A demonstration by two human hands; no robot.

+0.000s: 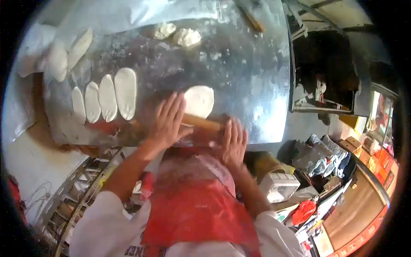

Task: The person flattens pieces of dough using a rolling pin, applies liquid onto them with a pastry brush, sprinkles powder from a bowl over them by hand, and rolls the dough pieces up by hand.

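A wooden rolling pin (203,123) lies crosswise near the front edge of the metal worktop. Its left end goes under my left hand (171,118), whose fingers stretch forward over it with the thumb along the near side. My right hand (234,139) bends over the pin's other end. Just beyond the pin, and partly covered by it, is a flat rounded sheet of dough (199,100). Several long flattened dough pieces lie side by side to the left, the largest (126,94) nearest my left hand.
Two rough dough lumps (187,37) rest toward the back. A wooden stick (250,17) lies at the far right of the worktop (252,85). More dough (80,48) sits at the far left. Below right stand a white box-like object (279,187) and bags (314,156).
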